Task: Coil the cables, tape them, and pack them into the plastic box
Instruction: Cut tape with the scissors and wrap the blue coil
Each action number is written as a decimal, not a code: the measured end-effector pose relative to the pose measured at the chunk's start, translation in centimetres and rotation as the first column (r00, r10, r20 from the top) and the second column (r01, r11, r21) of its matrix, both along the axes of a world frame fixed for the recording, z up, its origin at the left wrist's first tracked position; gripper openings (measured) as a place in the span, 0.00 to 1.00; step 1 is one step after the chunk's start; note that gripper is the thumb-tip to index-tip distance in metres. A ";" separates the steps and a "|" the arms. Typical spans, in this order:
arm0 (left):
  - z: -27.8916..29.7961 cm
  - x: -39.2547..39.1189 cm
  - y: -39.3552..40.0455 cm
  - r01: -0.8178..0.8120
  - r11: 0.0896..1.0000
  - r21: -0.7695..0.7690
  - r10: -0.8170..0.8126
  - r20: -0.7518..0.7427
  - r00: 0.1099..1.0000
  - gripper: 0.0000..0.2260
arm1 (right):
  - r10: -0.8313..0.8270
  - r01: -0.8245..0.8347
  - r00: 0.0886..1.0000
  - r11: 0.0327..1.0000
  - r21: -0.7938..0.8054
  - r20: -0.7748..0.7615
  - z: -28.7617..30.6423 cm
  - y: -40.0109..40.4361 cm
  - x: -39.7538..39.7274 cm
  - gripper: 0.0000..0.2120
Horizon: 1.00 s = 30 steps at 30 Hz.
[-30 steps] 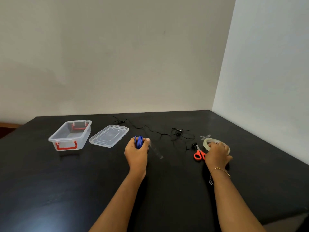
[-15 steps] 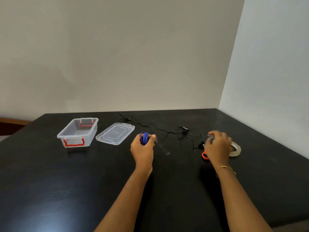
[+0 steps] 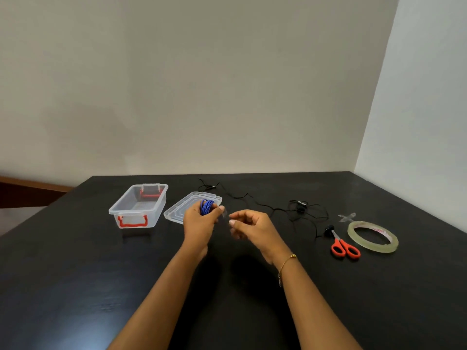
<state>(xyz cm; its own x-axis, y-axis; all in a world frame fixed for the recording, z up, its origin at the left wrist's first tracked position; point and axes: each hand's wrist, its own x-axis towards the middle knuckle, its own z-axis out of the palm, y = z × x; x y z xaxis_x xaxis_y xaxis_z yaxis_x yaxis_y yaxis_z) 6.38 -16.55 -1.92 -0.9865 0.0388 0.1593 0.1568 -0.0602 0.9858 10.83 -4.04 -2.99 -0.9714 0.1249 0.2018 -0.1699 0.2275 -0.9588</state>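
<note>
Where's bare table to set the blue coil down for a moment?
Bare patches: the near table in front of the plastic box, and between the right hand and the scissors. Crowded: around the black cable and tape roll.

Bare tabletop [image 3: 126,286] lies open below both grips. Left of the left grip [image 3: 199,221] sit a lid [image 3: 177,213] and plastic box [image 3: 139,207]; right of the right grip [image 3: 252,227], loose black cable [image 3: 298,210], scissors [image 3: 343,246], tape roll [image 3: 372,237].
</note>
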 end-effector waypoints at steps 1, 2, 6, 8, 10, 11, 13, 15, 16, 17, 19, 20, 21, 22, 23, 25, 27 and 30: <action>-0.3 -0.2 -0.1 0.008 1.000 -0.014 -0.008 0.011 1.000 0.05 | -0.018 0.019 1.000 0.999 0.034 -0.006 -0.2 -0.3 -0.2 0.05; -0.5 -0.4 -0.1 0.012 1.000 -0.024 -0.012 0.017 1.000 0.04 | -0.048 0.049 0.999 0.998 0.049 -0.013 -0.3 -0.4 -0.4 0.05; -0.5 -0.7 0.1 0.025 0.999 -0.031 -0.025 -0.005 1.000 0.05 | -0.105 0.107 0.994 0.992 0.066 -0.019 -0.8 -0.4 -1.0 0.04; -0.3 -0.6 0.2 0.025 1.000 -0.018 -0.025 -0.027 0.999 0.06 | -0.123 0.126 0.992 0.988 0.088 -0.035 -0.9 -0.2 -1.3 0.04; -0.2 -0.5 0.3 0.023 1.000 -0.006 -0.023 -0.043 0.999 0.07 | -0.149 0.153 0.988 0.984 0.093 -0.042 -0.9 -0.1 -1.3 0.04; -0.3 -0.4 0.3 0.025 1.000 0.003 -0.025 -0.045 0.999 0.06 | -0.161 0.163 0.986 0.983 0.083 -0.034 -0.9 -0.1 -1.4 0.04; -0.4 -0.4 0.2 0.034 0.999 -0.014 -0.035 -0.065 0.997 0.04 | -0.190 0.191 0.982 0.980 0.060 -0.022 -0.9 -0.1 -1.4 0.04; -0.4 -0.5 0.0 0.033 0.994 -0.100 -0.045 -0.117 0.992 0.03 | -0.242 0.246 0.969 0.967 0.066 -0.056 -0.8 0.1 -1.3 0.04; -0.4 -0.5 -0.2 0.052 0.990 -0.134 -0.069 -0.129 0.989 0.02 | -0.257 0.263 0.963 0.962 0.071 -0.083 -0.7 0.4 -1.3 0.04; -0.3 -0.5 -0.4 0.096 0.983 -0.156 -0.115 -0.118 0.986 0.03 | -0.252 0.261 0.962 0.963 0.074 -0.108 -0.6 0.6 -1.1 0.04; 0.0 -0.4 -0.9 0.262 0.947 -0.186 -0.275 -0.051 0.960 0.05 | -0.170 0.181 0.975 0.981 0.069 -0.147 -0.3 0.9 -0.7 0.05; 0.2 -0.4 -1.1 0.353 0.912 -0.208 -0.364 -0.017 0.931 0.06 | -0.105 0.114 0.983 0.992 0.056 -0.153 -0.2 1.0 -0.5 0.05; 0.3 -0.3 -1.2 0.427 0.873 -0.234 -0.436 0.016 0.900 0.07 | -0.036 0.043 0.988 0.998 0.043 -0.150 0.0 0.9 -0.3 0.06; 0.4 -0.2 -1.3 0.482 0.838 -0.255 -0.487 0.047 0.872 0.08 | 0.026 -0.022 0.990 0.999 0.027 -0.139 0.1 0.9 -0.2 0.06; 0.5 -0.1 -1.4 0.521 0.811 -0.266 -0.523 0.071 0.850 0.08 | 0.077 -0.078 0.989 0.997 -0.001 -0.126 0.2 0.9 -0.1 0.06; 0.6 0.1 -1.4 0.563 0.781 -0.272 -0.562 0.088 0.822 0.09 | 0.132 -0.140 0.986 0.987 -0.075 -0.101 0.3 1.0 0.1 0.08; 0.7 0.1 -1.3 0.569 0.773 -0.281 -0.571 0.083 0.817 0.09 | 0.132 -0.141 0.989 0.981 -0.136 -0.070 0.3 1.1 0.0 0.10; 0.5 0.1 -0.9 0.490 0.799 -0.347 -0.510 0.038 0.859 0.09 | 0.124 -0.131 0.991 0.977 -0.166 -0.049 0.4 1.0 0.1 0.09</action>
